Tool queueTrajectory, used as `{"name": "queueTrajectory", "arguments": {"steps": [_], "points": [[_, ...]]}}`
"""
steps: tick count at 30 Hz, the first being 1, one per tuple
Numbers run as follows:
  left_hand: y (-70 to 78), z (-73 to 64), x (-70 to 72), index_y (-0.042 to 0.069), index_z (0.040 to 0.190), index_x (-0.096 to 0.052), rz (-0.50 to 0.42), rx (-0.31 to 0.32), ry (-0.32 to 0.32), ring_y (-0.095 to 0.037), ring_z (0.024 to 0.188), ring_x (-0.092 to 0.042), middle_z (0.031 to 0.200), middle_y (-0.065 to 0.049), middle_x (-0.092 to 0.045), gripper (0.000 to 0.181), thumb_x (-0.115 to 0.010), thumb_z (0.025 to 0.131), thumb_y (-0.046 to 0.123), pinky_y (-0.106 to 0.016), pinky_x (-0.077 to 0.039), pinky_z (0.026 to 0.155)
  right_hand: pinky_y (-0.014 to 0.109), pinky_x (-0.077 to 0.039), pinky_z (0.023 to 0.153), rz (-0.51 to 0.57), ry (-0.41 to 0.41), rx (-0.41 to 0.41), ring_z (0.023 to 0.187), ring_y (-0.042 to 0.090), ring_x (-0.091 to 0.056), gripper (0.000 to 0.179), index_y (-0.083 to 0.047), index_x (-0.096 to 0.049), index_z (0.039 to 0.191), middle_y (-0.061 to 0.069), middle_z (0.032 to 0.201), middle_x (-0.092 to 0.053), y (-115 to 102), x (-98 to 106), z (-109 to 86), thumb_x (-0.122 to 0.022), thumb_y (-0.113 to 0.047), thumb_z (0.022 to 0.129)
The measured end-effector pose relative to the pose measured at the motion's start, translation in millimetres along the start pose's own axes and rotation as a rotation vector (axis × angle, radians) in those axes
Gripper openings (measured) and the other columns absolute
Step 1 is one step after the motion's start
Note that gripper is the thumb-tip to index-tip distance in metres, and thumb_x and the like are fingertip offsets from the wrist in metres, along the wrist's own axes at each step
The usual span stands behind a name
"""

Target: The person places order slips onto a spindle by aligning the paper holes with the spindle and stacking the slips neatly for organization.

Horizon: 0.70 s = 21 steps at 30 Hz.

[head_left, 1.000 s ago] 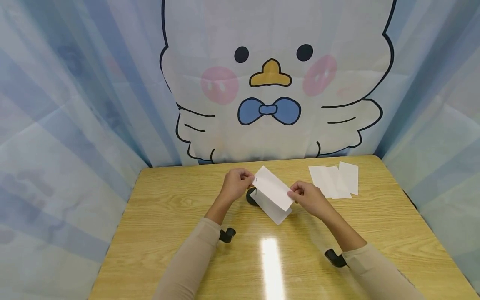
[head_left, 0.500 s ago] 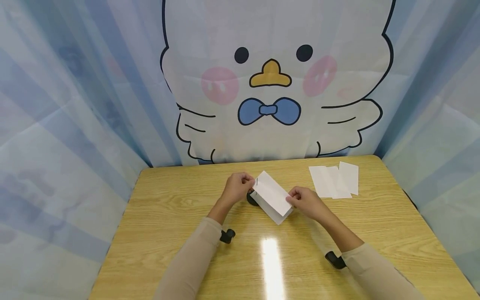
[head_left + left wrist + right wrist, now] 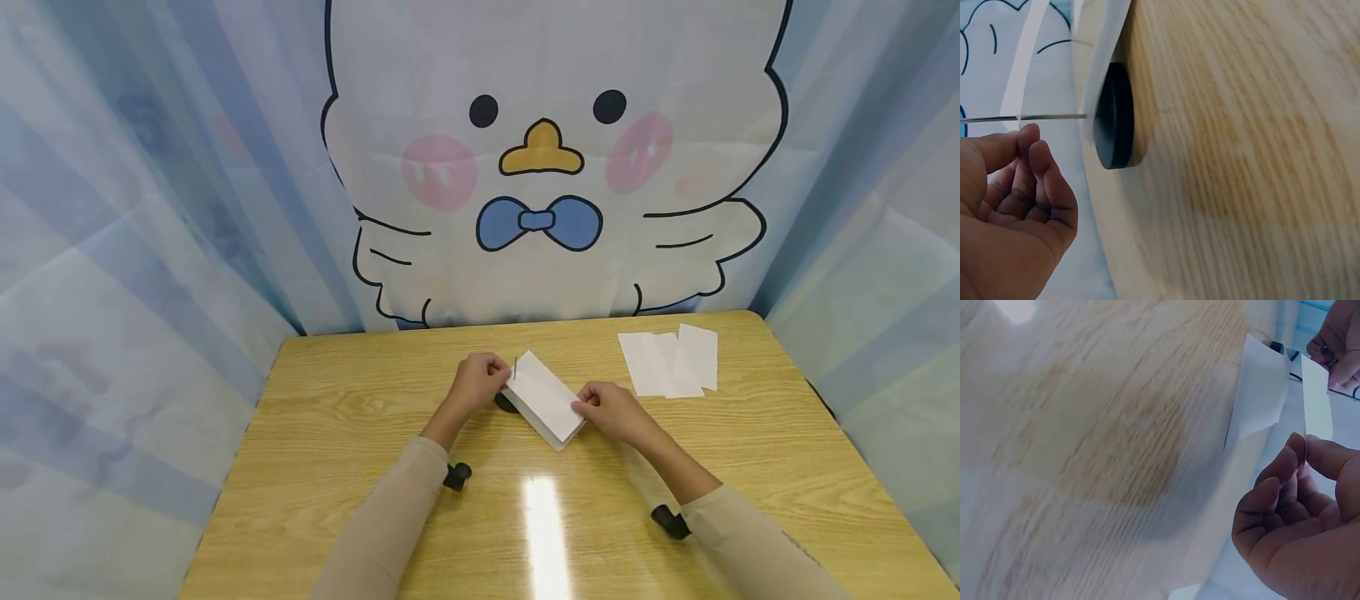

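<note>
A paper spike with a round black base (image 3: 1124,122) stands upright on the table, its thin metal rod (image 3: 1054,117) pointing up. One white paper slip (image 3: 1259,387) is down on the rod, close to the base and slightly tilted. Above it, a second slip (image 3: 543,393) is pierced by the rod partway down. My left hand (image 3: 477,382) pinches this upper slip's edge beside the rod, between thumb and fingertips. At the opposite end, my right hand (image 3: 611,410) pinches the same slip by its edge. In the head view the papers hide most of the base.
Several overlapping white paper slips (image 3: 667,365) lie at the back right of the wooden table (image 3: 322,467). A printed curtain (image 3: 540,275) hangs behind the table's far edge. Black camera mounts (image 3: 670,522) sit on both wrists.
Both hands have lowered the upper slip along the rod, nearer to the lower slip. More of the rod now sticks out above it. The slips at the back right have not moved.
</note>
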State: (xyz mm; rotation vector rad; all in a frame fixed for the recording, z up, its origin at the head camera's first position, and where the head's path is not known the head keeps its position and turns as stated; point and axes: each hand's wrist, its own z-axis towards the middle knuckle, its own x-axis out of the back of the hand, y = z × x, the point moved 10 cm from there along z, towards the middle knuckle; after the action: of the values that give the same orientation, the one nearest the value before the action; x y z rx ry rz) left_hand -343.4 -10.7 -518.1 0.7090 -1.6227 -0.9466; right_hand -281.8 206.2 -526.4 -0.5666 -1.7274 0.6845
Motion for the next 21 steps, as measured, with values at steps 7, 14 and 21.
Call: {"name": "queueTrajectory", "arguments": {"steps": [7, 14, 21], "points": [[-3.4, -1.4, -3.2, 0.004, 0.091, -0.073, 0.027, 0.004, 0.02, -0.014, 0.069, -0.064, 0.078, -0.006, -0.07, 0.015, -0.067, 0.101, 0.012, -0.024, -0.049, 0.06, 0.027, -0.043, 0.065, -0.014, -0.002, 0.008, 0.073, 0.016, -0.053, 0.015, -0.005, -0.071, 0.095, 0.003, 0.081, -0.063, 6, -5, 4.4, -0.067, -0.018, 0.101], [-10.5, 0.0, -6.4, 0.004, 0.087, -0.073, 0.072, 0.014, 0.052, -0.011, 0.064, -0.056, 0.074, -0.004, -0.067, 0.015, -0.067, 0.099, 0.011, -0.023, -0.046, 0.058, 0.029, -0.045, 0.066, -0.036, -0.001, 0.014, 0.072, 0.015, -0.053, 0.016, -0.006, -0.072, 0.092, 0.002, 0.08, -0.064, 12, -8, 6.5, -0.068, -0.019, 0.101], [-13.4, 1.0, -9.8, 0.005, 0.085, -0.072, 0.104, 0.007, 0.055, -0.013, 0.065, -0.055, 0.075, -0.004, -0.066, 0.014, -0.069, 0.098, 0.01, -0.024, -0.046, 0.058, 0.026, -0.041, 0.063, -0.073, -0.005, 0.02, 0.068, 0.013, -0.05, 0.021, -0.008, -0.068, 0.081, 0.001, 0.075, -0.061, 13, -11, 6.3, -0.07, -0.02, 0.098]]}}
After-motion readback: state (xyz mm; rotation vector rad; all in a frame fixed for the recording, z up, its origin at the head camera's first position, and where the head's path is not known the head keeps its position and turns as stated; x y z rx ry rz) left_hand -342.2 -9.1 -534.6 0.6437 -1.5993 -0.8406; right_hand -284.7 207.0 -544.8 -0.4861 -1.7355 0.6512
